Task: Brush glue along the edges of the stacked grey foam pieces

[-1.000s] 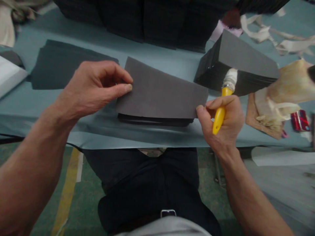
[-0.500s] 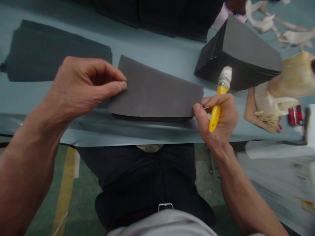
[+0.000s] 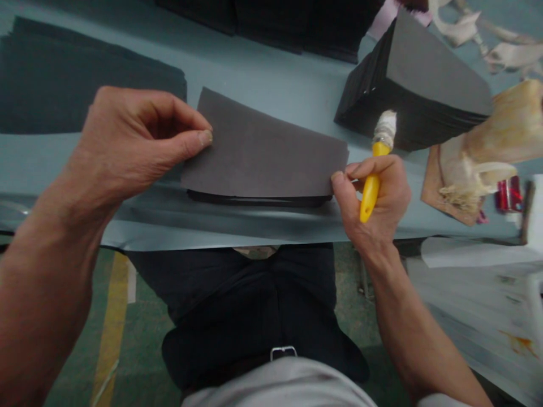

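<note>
My left hand (image 3: 136, 135) pinches the grey panel (image 3: 271, 148) at its 9 o'clock edge; my right hand (image 3: 385, 189) grips the yellow brush (image 3: 370, 195), thumb at the panel's 4 o'clock corner. The panel, over dark pieces (image 3: 271, 201), is not yet released. Dark sheets (image 3: 85, 76) lie at 10 o'clock, a tall grey stack (image 3: 436, 73) at 2. Which pile is finished, I cannot tell.

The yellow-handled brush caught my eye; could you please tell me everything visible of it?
The brush has a yellow handle, seemingly plastic, with a small hole near its end, and short bristles caked with whitish matter; the band below them looks smeared. The right hand holds it slanted, right of the gray sheet, bristles forward and handle end rearward.
</note>
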The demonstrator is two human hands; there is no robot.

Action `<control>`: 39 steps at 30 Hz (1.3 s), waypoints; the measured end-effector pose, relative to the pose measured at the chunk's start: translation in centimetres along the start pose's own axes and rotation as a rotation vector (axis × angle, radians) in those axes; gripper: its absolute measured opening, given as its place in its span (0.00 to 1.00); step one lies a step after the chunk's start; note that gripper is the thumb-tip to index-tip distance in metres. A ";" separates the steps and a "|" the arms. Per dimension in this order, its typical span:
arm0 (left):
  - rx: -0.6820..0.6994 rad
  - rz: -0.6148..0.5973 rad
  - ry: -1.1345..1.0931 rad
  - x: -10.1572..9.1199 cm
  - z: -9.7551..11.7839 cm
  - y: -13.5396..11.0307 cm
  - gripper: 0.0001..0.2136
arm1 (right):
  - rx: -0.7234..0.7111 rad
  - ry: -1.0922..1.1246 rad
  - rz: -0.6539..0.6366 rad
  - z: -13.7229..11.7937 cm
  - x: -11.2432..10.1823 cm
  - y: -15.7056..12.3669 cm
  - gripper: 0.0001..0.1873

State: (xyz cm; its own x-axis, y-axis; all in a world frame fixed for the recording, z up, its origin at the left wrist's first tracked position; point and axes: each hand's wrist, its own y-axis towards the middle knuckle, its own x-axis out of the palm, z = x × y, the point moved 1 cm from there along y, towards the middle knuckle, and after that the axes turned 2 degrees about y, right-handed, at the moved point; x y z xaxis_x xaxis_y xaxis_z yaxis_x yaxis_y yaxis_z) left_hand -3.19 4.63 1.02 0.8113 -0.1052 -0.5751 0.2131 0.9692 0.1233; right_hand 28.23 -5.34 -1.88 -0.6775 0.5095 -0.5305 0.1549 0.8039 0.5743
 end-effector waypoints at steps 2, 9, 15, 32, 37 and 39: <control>0.005 0.008 -0.002 0.1 -0.2 0.0 0.10 | -0.011 0.005 0.003 0.0 0.0 0.0 0.14; 0.024 0.003 -0.006 0.1 -0.5 -0.1 0.16 | 0.003 0.006 -0.006 0.0 -0.1 0.1 0.13; -0.002 0.009 0.029 0.1 -0.1 -0.4 0.21 | 0.001 0.041 -0.016 0.0 -0.1 0.1 0.13; -0.073 -0.014 0.033 0.7 0.8 -1.1 0.22 | -0.004 0.036 -0.019 0.5 0.2 -0.1 0.11; -0.058 -0.014 0.037 0.7 0.6 -1.1 0.21 | -0.024 0.022 -0.036 0.8 0.2 -0.3 0.12; -0.046 -0.013 0.052 0.7 0.5 -1.1 0.21 | -0.022 0.008 -0.037 0.8 0.2 -0.3 0.12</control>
State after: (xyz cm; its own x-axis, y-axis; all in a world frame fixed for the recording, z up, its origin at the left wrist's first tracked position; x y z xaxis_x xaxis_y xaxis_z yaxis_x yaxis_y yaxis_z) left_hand -2.57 3.41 0.91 0.7791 -0.1078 -0.6175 0.1975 0.9772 0.0786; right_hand 28.59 -5.23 -2.70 -0.6882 0.4769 -0.5467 0.1134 0.8151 0.5682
